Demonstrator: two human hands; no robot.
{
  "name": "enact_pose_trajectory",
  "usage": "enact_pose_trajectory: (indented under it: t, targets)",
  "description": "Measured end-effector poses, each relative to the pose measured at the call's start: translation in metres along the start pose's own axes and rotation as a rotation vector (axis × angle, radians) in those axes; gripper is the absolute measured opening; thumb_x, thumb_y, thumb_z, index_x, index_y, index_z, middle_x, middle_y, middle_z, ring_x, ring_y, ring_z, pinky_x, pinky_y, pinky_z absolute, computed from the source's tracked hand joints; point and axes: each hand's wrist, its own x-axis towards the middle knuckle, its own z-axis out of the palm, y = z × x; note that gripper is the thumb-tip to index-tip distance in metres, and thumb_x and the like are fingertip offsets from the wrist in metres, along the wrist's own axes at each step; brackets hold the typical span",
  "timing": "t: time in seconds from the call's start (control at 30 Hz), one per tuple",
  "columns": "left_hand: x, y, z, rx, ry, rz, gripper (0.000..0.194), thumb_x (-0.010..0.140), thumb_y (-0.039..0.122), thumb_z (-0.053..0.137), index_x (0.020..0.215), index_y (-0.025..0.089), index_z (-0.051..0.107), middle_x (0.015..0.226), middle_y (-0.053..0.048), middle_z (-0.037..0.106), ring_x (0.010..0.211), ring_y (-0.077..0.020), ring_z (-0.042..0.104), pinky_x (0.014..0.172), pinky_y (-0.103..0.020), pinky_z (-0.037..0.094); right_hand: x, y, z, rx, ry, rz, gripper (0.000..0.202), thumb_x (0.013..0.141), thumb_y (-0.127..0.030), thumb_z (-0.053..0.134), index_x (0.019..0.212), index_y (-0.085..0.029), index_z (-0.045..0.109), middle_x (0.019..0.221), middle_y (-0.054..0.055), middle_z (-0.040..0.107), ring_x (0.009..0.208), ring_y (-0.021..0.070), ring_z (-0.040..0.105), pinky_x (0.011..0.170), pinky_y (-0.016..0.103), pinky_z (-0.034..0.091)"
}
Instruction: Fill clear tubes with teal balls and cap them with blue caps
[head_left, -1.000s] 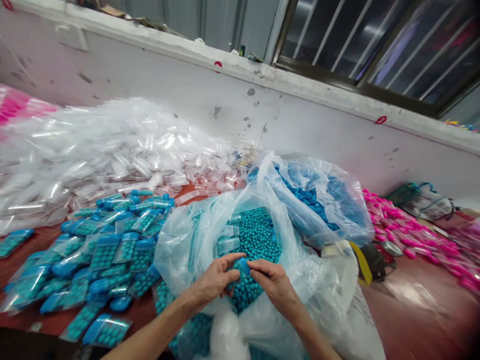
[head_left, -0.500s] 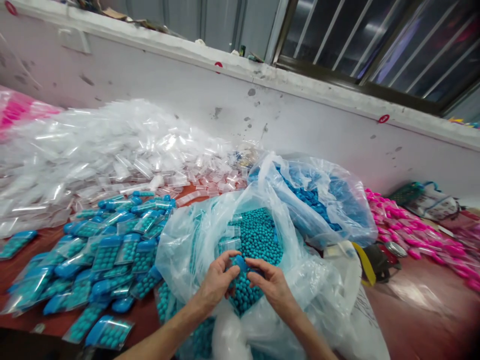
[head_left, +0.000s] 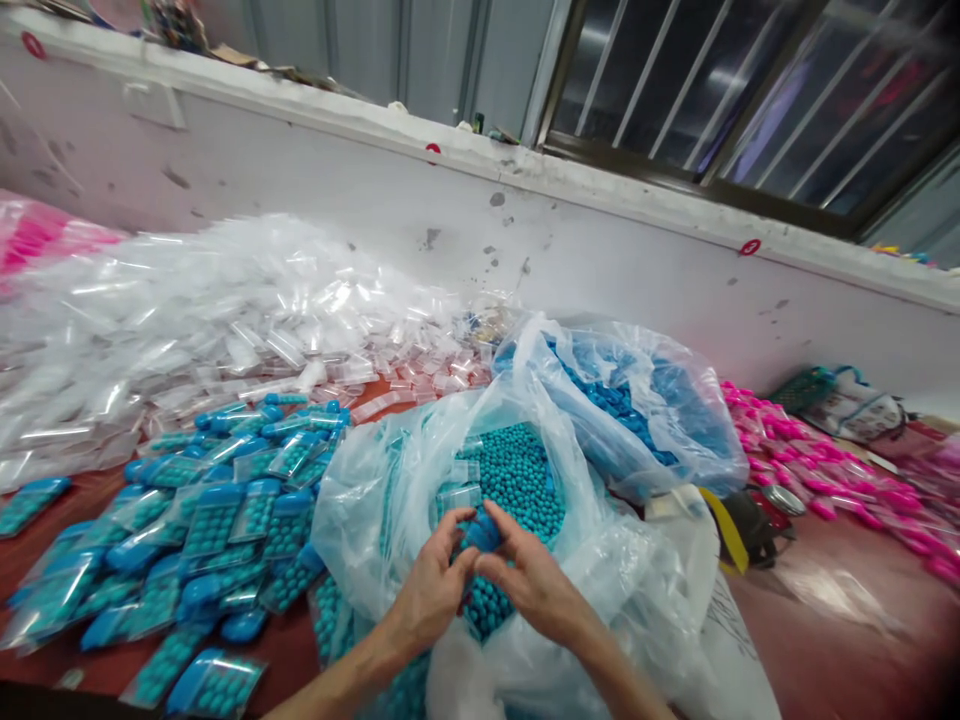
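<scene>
A rounded blue cap [head_left: 484, 530] sits between the fingertips of both hands; whatever is below it is hidden by the fingers. My left hand [head_left: 431, 575] closes on it from the left, and my right hand [head_left: 529, 570] grips its right side, thumbs nearly meeting. Under the hands, a translucent plastic bag [head_left: 360, 510] lies open, full of small teal beads [head_left: 517, 465]. Several clear flat cases [head_left: 459, 485] rest among the beads. To the left is a heap of clear cases with blue caps, filled with teal beads [head_left: 210, 520].
Behind on the left rises a large pile of empty clear cases [head_left: 247, 290]. A second bag [head_left: 690, 400] with blue caps [head_left: 615, 400] stands behind the bead bag. Pink pieces [head_left: 825, 460] and a dark object with a yellow strip [head_left: 724, 530] lie right on the red table [head_left: 847, 610].
My right hand has moved in toward the left, its fingers now pressed onto the blue cap. The two thumbs have come together. The view has shifted slightly.
</scene>
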Motion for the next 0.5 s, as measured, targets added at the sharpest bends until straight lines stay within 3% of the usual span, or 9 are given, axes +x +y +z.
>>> enact_pose_trajectory:
  t: [0.1,0.17,0.3,0.4,0.5]
  targets:
    - [-0.002,0.002,0.003,0.017,0.059,0.068,0.043,0.074,0.028,0.056,0.115,0.018,0.048,0.085,-0.002,0.057,0.068,-0.0117,0.053,0.058,-0.021,0.043,-0.007,-0.005,0.008,-0.212,-0.077,-0.033,0.093,0.060,-0.031,0.072,0.138,-0.019,0.023,0.133,0.014,0.040,0.120,0.0304,0.039,0.094,0.045,0.038]
    - [-0.004,0.002,0.004,-0.017,0.058,0.059,0.043,0.072,0.028,0.059,0.113,0.018,0.052,0.089,-0.003,0.058,0.080,-0.0145,0.052,0.068,-0.022,0.042,-0.010,-0.006,0.015,-0.336,-0.075,-0.072,0.107,0.052,-0.033,0.077,0.139,-0.015,0.018,0.136,0.019,0.034,0.123,0.0352,0.034,0.095,0.048,0.036]
    - [-0.006,0.001,0.005,-0.048,0.059,0.012,0.037,0.072,0.037,0.060,0.104,0.018,0.055,0.071,0.002,0.054,0.067,-0.0115,0.049,0.061,-0.020,0.038,-0.012,-0.004,0.030,-0.530,0.050,-0.155,0.095,0.059,-0.030,0.070,0.138,-0.013,0.020,0.117,0.021,0.049,0.101,0.0353,0.054,0.077,0.046,0.048]
    - [-0.006,0.000,0.007,-0.035,0.106,0.016,0.029,0.070,0.038,0.061,0.091,0.019,0.055,0.064,0.004,0.051,0.061,-0.0104,0.047,0.057,-0.019,0.037,-0.012,0.003,0.039,-0.598,0.156,-0.242,0.085,0.060,-0.029,0.065,0.133,-0.011,0.026,0.110,0.021,0.052,0.094,0.0343,0.057,0.071,0.043,0.050]
    - [-0.008,-0.001,0.010,0.002,0.146,0.014,0.021,0.070,0.034,0.058,0.085,0.019,0.054,0.064,0.003,0.053,0.062,-0.0118,0.049,0.058,-0.020,0.039,-0.015,0.018,0.050,-0.608,0.212,-0.304,0.087,0.061,-0.036,0.064,0.133,-0.010,0.024,0.113,0.022,0.051,0.096,0.0347,0.057,0.071,0.042,0.050]
